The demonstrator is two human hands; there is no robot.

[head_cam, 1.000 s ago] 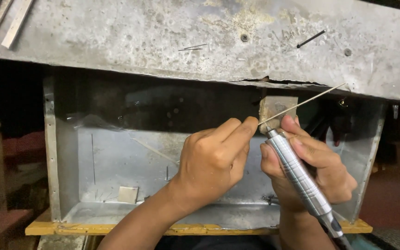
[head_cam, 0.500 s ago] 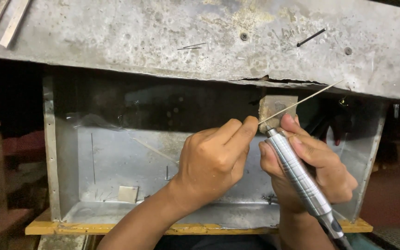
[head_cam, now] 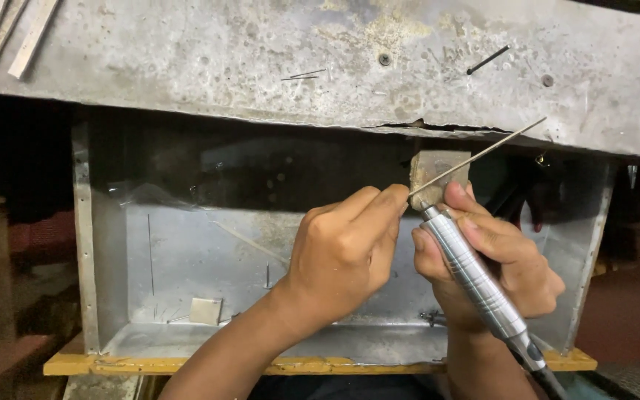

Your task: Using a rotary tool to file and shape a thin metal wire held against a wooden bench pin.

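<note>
My left hand [head_cam: 346,248] pinches one end of a thin metal rod [head_cam: 479,154] that slants up to the right, across the worn bench edge. My right hand [head_cam: 509,252] grips a ribbed silver rotary handpiece [head_cam: 472,278]; its tip points up at the rod's held end. A small tan wooden peg [head_cam: 430,164] juts out from under the bench just behind both fingertips. The handpiece's dark cable runs off the bottom of the view.
A scarred grey bench top [head_cam: 261,59] fills the upper part, with a screw, a nail and loose wire bits on it. Below hangs a sheet-metal tray [head_cam: 187,259] on a yellow wooden rail, holding a small square plate [head_cam: 206,310]. Metal strips [head_cam: 9,33] lie top left.
</note>
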